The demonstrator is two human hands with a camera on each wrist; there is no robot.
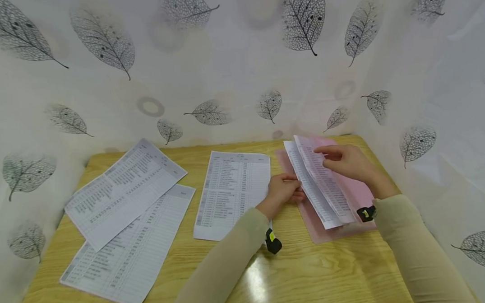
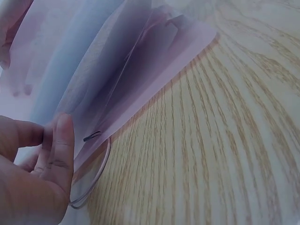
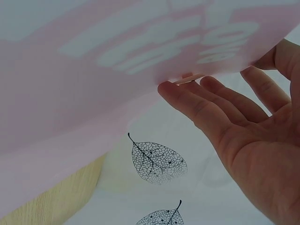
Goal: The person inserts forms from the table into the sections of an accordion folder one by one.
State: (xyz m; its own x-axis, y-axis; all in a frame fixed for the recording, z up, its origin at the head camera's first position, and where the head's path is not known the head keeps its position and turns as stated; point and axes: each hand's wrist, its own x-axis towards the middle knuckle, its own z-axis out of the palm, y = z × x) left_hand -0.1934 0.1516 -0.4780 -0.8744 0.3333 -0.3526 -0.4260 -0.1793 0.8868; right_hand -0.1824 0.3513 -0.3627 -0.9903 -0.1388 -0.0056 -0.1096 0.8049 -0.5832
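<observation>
Toward the right of the table lies a pink folder [image 1: 317, 232], its translucent printed cover [image 3: 117, 51] lifted. Two printed sheets [image 1: 309, 196] stand raised and tilted within the folder. My left hand [image 1: 282, 190] is at the left edge of these sheets, thumb and fingers pinching the paper near its edge. My right hand [image 1: 348, 162] is higher on the right side, thumb and fingertips pinching the edge of the cover. In the left wrist view, a thin cord [image 2: 101, 168] with a small dark metal end hangs by the folder's edge.
A single printed sheet [image 1: 232, 188] lies just left of my left hand. Farther left, one printed sheet [image 1: 126, 192] overlaps another sheet [image 1: 133, 260]. The wooden table [image 1: 309, 275] meets a pale curtain with leaf prints [image 1: 231, 75] at its back and sides.
</observation>
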